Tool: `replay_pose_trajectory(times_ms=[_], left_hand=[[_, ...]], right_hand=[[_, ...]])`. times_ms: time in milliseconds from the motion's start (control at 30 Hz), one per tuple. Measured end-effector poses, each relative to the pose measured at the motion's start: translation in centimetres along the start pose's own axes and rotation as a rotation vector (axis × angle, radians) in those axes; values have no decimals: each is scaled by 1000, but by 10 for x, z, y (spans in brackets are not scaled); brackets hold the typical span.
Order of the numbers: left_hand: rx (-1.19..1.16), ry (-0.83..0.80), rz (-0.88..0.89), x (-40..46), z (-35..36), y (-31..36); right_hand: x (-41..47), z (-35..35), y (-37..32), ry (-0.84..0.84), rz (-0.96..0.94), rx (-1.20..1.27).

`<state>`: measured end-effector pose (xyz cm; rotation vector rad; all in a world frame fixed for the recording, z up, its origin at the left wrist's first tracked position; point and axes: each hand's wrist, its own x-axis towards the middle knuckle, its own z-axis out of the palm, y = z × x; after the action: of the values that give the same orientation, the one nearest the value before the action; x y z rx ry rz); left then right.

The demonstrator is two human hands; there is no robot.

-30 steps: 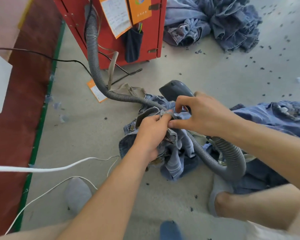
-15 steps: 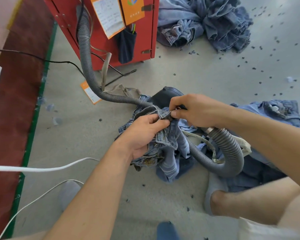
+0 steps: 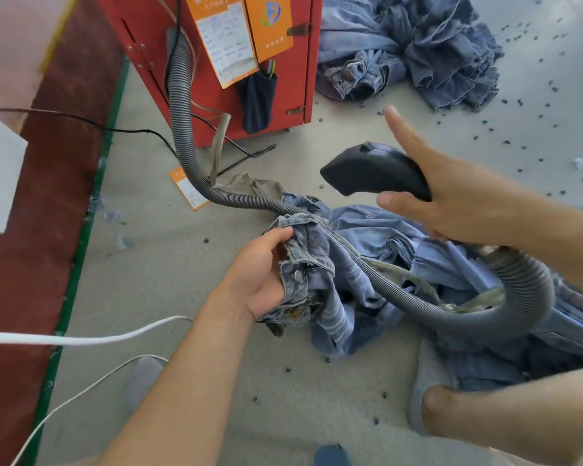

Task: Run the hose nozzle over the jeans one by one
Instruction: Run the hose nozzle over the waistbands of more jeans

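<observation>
My left hand (image 3: pixel 260 274) grips the bunched waistband of a pair of blue jeans (image 3: pixel 317 264) lying crumpled on the grey floor. My right hand (image 3: pixel 451 200) holds the dark hose nozzle (image 3: pixel 367 169) lifted above and behind the jeans, its mouth turned to the left. The index finger and thumb stick out straight while the other fingers wrap the handle. The grey ribbed hose (image 3: pixel 525 290) loops from the nozzle over the jeans and up to the red machine (image 3: pixel 283 79).
A pile of more jeans (image 3: pixel 418 45) lies at the back right beside the machine. Further denim (image 3: pixel 485 348) spreads under my right arm. A white cable (image 3: pixel 81 339) and a black cable (image 3: pixel 81 121) cross the floor on the left. Small dark scraps dot the floor.
My right hand let go of the waistband, took up the nozzle and lifted it up and to the right. My left hand kept its grip on the jeans.
</observation>
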<state>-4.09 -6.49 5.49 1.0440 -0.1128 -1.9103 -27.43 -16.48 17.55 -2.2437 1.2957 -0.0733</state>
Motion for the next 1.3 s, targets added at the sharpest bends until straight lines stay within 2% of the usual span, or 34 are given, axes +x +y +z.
replay_pose_trajectory(times_ms=[67, 167, 233, 467, 567, 667, 767, 833, 933, 1033, 1133, 1300], left_hand=[[-38, -12, -1, 0, -1, 1], [-88, -66, 5, 2, 0, -2], [-96, -82, 16, 5, 0, -4], [-82, -54, 75, 6, 1, 1], [-82, -15, 83, 6, 4, -2], [-108, -48, 83, 7, 1, -4], [-216, -136, 61, 5, -3, -8], [-219, -159, 51, 3, -2, -9], [-230, -164, 90, 0, 4, -6], [-176, -105, 112, 2, 3, -1], [-84, 47, 112, 4, -4, -1], [365, 221, 137, -1, -8, -5]], right_hand=[[-7, -8, 1, -87, 36, -41], [-17, -2, -14, -333, -8, -5], [-13, 11, -22, -379, -39, -51], [-2, 25, -19, -136, 11, 18], [-8, 9, -19, -207, 78, 78], [-8, 15, -26, -285, 73, 42], [4, 34, -34, -152, 49, -88], [12, 33, -33, -27, 106, -184], [8, 14, -24, -1, 145, -94], [-5, 4, -20, -77, 113, 0], [-8, 4, -19, -105, 86, -27], [-10, 11, -16, -156, 59, -54]])
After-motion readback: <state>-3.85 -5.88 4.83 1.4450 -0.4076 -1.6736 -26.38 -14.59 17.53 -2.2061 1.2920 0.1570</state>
